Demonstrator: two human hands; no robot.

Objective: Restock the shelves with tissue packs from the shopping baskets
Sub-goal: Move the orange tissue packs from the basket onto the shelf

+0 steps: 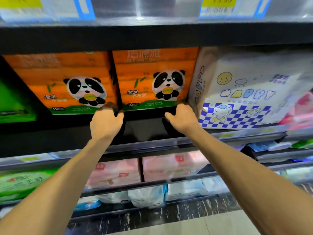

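Two orange tissue packs with a panda print stand side by side on a dark shelf [145, 131]. My hands are on the right pack [155, 78], which sits set back from the shelf's front edge. My left hand [106, 121] grips its lower left corner, fingers curled into the gap beside the left pack [67, 82]. At the lower right corner my right hand [182, 117] grips with curled fingers, close to the neighbouring white pack. No shopping basket is in view.
A white pack with a blue checkered "HAPPY" print [240, 95] stands right of the orange packs and a green pack [15, 102] at the far left. Pink packs [144, 168] and white-blue packs [152, 195] fill the lower shelves. Price tags [218, 7] hang above.
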